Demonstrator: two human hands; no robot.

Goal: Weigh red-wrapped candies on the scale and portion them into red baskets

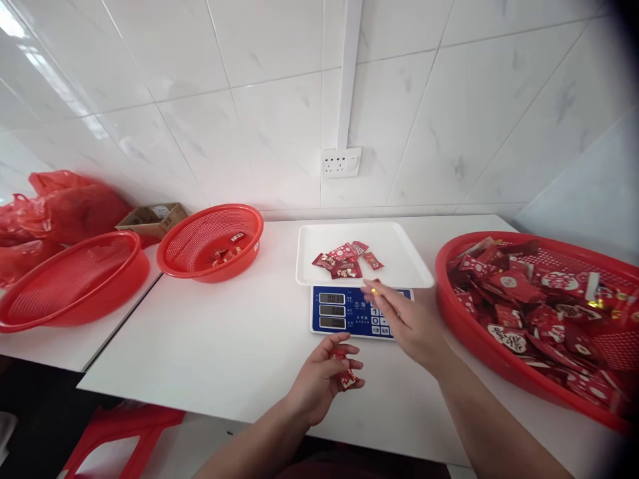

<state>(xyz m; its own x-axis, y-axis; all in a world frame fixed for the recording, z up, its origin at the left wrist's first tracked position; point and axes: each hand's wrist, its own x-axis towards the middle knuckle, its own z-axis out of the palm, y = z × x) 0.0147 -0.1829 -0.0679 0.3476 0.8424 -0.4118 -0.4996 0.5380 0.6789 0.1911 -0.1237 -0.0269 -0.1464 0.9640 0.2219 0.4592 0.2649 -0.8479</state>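
My left hand (327, 376) is in front of the scale, fingers curled around small red wrapped packets (348, 379), partly hidden by the fingers. Over the right part of the blue digital scale's panel (359, 306), my right hand (399, 322) has its thumb and fingers pinched together. A small gold-coloured glint (374, 291) shows at those fingers, too small to make out. Just beyond them, the scale's white tray (312, 256) carries several red packets (344, 259) in a loose pile.
At right, a big red basket (492, 342) holds many red packets. On the left stand a red basket (212, 273) with a few packets, another red basket (64, 309), a cardboard box (154, 219) and red plastic bags (74, 206). A red stool (130, 432) is below the table edge.
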